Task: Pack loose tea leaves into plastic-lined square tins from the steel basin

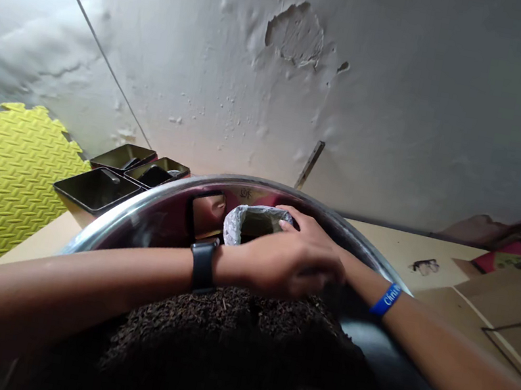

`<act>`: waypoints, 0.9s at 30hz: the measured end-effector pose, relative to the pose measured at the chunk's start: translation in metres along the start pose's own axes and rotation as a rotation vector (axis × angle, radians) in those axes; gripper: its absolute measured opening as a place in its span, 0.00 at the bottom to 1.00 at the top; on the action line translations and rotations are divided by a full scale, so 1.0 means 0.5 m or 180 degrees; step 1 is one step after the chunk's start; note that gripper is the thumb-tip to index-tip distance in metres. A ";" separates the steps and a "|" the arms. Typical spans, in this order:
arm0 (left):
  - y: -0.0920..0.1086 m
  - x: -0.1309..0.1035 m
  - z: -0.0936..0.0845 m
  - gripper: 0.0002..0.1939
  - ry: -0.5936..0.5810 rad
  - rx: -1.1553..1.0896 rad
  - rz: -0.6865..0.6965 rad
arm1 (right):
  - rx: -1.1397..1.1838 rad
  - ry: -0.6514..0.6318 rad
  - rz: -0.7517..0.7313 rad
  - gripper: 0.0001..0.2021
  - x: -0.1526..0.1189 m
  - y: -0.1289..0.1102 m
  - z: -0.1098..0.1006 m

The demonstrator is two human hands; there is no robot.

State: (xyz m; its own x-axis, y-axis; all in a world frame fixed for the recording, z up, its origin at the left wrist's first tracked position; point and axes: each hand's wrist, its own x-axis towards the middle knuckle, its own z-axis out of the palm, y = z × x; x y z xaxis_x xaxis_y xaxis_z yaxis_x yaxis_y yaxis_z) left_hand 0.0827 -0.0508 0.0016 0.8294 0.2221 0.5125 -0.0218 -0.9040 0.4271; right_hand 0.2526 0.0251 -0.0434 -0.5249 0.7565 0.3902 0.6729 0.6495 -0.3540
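Note:
A large shiny metal basin (222, 182) fills the foreground, holding a heap of dark, dry, leaf-like shreds (221, 308) that look like loose tea. Near the basin's far wall stands a foil bag (234, 222) with its mouth open upward. My right hand (307, 229), with a blue wristband on the wrist, grips the bag's right rim between thumb and fingers. In front of it, my left hand (293, 264), wearing a black watch, crosses over the shreds. Its fingers are curled downward and slightly blurred; whatever they may hold is hidden. The bag's lower part is out of sight behind the left hand.
Several open, dark-rimmed tins (101, 188) stand left of the basin beside a yellow foam mat (3, 179). Glasses (425, 266) lie on the pale table (382, 242) at right, near a cardboard box (487, 299). A wall (379, 108) with peeling paint rises behind.

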 end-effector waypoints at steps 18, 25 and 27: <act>-0.087 -0.068 0.119 0.45 -0.1613 0.0205 -0.1379 | 0.0250 -0.0183 0.0203 0.18 0.004 -0.006 -0.002; -0.077 -0.063 0.118 0.45 -0.1680 0.0262 -0.1439 | 0.0284 -0.0196 0.0198 0.18 0.003 -0.007 -0.003; -0.075 -0.062 0.120 0.45 -0.1677 0.0335 -0.1455 | 0.0304 -0.0200 0.0171 0.18 0.003 -0.008 -0.004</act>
State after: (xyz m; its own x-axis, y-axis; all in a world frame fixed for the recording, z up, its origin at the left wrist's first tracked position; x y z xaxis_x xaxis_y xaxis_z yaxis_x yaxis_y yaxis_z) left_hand 0.0913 -0.0458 -0.0747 0.9031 0.4056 -0.1414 0.4254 -0.7987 0.4256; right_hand 0.2501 0.0235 -0.0398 -0.5232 0.7917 0.3155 0.6497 0.6101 -0.4535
